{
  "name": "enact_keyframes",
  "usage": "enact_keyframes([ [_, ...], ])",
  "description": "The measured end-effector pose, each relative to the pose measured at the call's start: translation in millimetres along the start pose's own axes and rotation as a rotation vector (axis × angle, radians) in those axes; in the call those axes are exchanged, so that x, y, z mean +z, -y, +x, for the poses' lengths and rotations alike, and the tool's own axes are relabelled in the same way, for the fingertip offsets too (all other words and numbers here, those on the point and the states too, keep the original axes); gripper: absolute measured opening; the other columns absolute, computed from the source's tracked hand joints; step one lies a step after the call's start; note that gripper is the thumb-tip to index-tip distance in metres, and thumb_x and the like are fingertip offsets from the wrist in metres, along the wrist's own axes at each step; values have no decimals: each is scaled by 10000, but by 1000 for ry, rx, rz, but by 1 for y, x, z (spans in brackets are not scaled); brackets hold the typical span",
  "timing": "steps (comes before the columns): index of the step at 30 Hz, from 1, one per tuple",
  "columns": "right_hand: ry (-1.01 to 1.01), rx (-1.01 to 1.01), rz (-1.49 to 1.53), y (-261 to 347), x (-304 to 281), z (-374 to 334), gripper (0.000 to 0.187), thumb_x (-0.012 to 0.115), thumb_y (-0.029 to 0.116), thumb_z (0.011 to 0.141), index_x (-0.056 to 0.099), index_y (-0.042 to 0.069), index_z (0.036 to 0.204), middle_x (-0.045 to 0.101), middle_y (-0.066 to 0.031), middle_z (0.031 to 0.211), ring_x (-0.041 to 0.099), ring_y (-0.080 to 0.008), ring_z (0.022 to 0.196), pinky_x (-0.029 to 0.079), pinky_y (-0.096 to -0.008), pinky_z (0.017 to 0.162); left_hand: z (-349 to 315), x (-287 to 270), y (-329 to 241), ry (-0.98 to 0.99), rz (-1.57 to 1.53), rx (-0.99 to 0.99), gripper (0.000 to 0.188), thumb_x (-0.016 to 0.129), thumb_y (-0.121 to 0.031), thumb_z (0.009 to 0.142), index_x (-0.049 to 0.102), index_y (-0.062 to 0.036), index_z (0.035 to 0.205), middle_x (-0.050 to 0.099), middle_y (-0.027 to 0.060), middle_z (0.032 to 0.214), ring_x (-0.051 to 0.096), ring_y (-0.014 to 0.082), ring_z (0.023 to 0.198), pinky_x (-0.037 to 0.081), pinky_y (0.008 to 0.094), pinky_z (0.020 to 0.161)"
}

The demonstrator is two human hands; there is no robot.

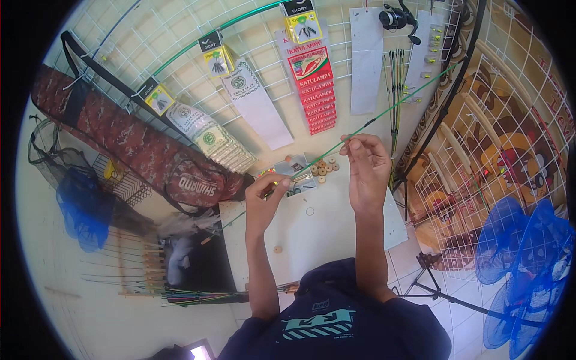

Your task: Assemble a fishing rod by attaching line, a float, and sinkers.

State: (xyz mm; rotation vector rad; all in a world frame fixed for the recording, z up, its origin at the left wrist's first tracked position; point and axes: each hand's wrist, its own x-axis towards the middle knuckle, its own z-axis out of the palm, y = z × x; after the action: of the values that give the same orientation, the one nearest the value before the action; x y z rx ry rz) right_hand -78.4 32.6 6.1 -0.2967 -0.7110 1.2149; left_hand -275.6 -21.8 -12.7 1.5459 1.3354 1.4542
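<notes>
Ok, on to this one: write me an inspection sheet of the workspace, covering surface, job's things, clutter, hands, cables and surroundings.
Surface: white tabletop, partly hidden by the forearms.
Job's things: thin green rod, held slantwise above the table, rising toward the right.
Clutter: tan rings bunched beside a small tray at the table's far side; lone ring near the left edge.
Hands: left hand and right hand both pinch the rod, the right one farther up.
Cables: nothing seen.
Surroundings: red packets hanging behind the table; camouflage bag at left; blue nets at right.
</notes>
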Motion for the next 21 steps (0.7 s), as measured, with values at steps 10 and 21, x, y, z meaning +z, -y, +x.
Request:
enact_keyframes([
  [10,-4,-39,-19,6,1,5,121,666,66,891,626,-9,977,690,-112,929,583,-114,788,458,-268,773,0,2,-2,3,-23,-15,122,712,-18,829,710,-16,951,634,27,892,525,51,746,400,193,653],
  [21,-86,-79,-53,8,4,5,155,681,84,889,639,-8,1008,663,-68,882,578,-110,791,445,-256,771,-3,3,4,-37,-17,5,129,712,-19,827,714,-23,955,647,31,913,524,62,764,402,203,671],
])
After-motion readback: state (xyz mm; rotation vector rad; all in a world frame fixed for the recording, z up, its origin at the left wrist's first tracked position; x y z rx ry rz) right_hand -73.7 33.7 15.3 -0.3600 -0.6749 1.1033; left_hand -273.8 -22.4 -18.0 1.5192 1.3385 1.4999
